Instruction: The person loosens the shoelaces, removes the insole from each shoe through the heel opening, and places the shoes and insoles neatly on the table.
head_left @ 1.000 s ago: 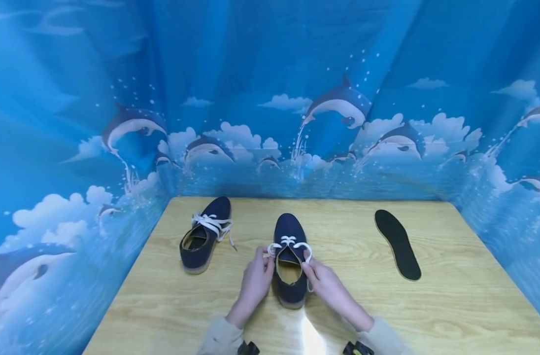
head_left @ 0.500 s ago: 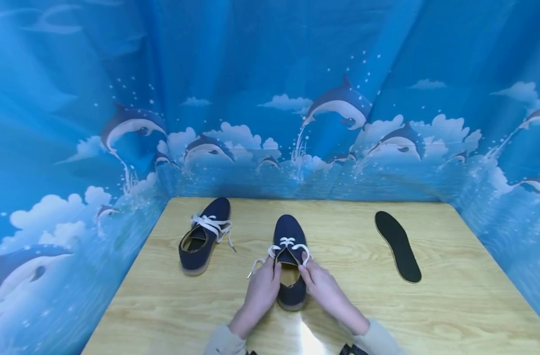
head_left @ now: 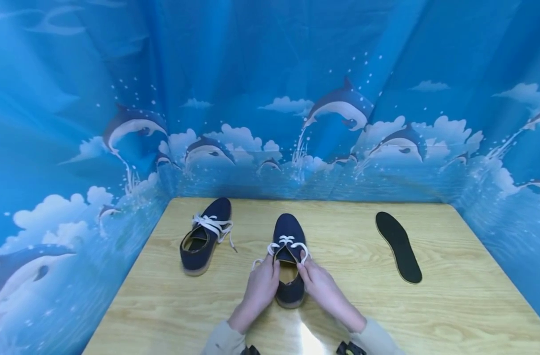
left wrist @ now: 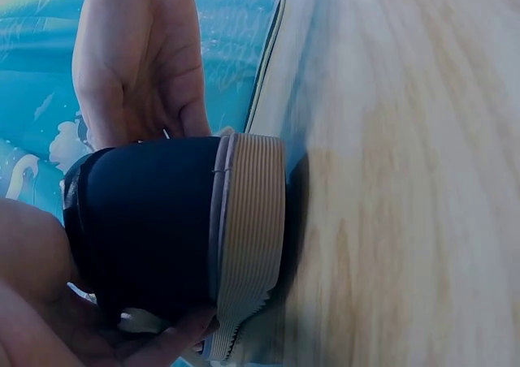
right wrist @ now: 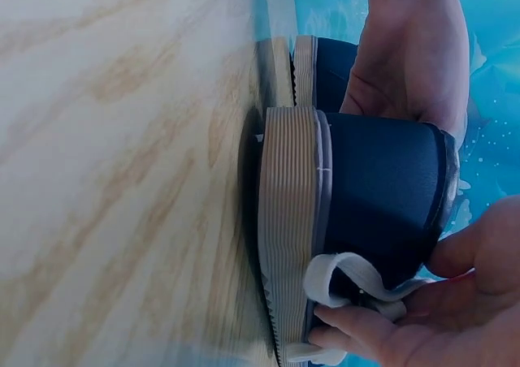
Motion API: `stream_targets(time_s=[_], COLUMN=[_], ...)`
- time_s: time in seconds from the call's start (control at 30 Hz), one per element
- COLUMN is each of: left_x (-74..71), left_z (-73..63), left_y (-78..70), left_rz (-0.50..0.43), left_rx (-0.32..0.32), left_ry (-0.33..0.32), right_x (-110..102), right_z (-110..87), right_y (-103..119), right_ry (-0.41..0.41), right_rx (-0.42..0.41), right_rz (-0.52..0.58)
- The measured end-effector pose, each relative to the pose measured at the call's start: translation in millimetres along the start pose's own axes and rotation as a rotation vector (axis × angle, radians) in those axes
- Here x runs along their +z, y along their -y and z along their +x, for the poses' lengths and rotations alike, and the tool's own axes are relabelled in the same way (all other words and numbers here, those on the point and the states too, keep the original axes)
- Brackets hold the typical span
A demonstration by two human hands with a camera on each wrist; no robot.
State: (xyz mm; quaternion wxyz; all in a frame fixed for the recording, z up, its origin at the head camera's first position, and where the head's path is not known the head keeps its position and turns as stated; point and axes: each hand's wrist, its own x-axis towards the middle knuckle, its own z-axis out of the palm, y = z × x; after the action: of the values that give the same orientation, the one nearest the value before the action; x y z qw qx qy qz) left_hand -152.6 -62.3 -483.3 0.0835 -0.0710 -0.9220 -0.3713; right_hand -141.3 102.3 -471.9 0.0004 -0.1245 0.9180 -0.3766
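A navy lace-up shoe (head_left: 288, 226) sits in the middle of the table, toe pointing away and heel toward me. My left hand (head_left: 262, 282) grips its left side at the opening, the thumb near the rim. On the other side my right hand (head_left: 321, 284) holds the collar between thumb and fingers. White laces (head_left: 286, 240) are threaded at the front, with loops hanging by both hands. In the left wrist view the shoe's heel (left wrist: 154, 221) and ribbed sole stand close over the wood. The right wrist view shows a lace (right wrist: 349, 274) beside the right fingers (right wrist: 357, 326).
A second navy shoe (head_left: 198, 257) with white laces stands to the left, angled on the table. Toward the right lies a black insole (head_left: 399, 246). The wooden table (head_left: 452, 305) meets a blue dolphin-print curtain (head_left: 252, 108) at the back and sides.
My left hand has shifted right, onto the shoe's rim, and a lace end now shows left of it. The right hand has moved slightly left along the collar. The shoe stays almost in place.
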Motion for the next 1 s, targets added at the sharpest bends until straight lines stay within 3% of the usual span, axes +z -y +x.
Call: stream_targets(time_s=[0.2, 0.57, 0.8, 1.0], left_x=[-3.2, -14.6, -22.3, -24.6], left_z=[7.3, 16.6, 21.8, 25.0], left_y=[3.7, 19.5, 20.9, 27.0], left_rz=[-0.012, -0.006, 0.016, -0.013], left_rx=[-0.054, -0.054, -0.053, -0.101], left_ry=[0.025, 0.016, 0.021, 0.002], right_x=[4.1, 12.7, 17.2, 23.8], right_z=[7.5, 25.2, 32.4, 40.2], right_y=[1.3, 14.6, 14.4, 16.5], right_ry=[-0.005, 0.02, 0.023, 0.004], right_rx=[-0.021, -0.017, -0.009, -0.018], right_rz=[0.022, 0.017, 0.042, 0.065])
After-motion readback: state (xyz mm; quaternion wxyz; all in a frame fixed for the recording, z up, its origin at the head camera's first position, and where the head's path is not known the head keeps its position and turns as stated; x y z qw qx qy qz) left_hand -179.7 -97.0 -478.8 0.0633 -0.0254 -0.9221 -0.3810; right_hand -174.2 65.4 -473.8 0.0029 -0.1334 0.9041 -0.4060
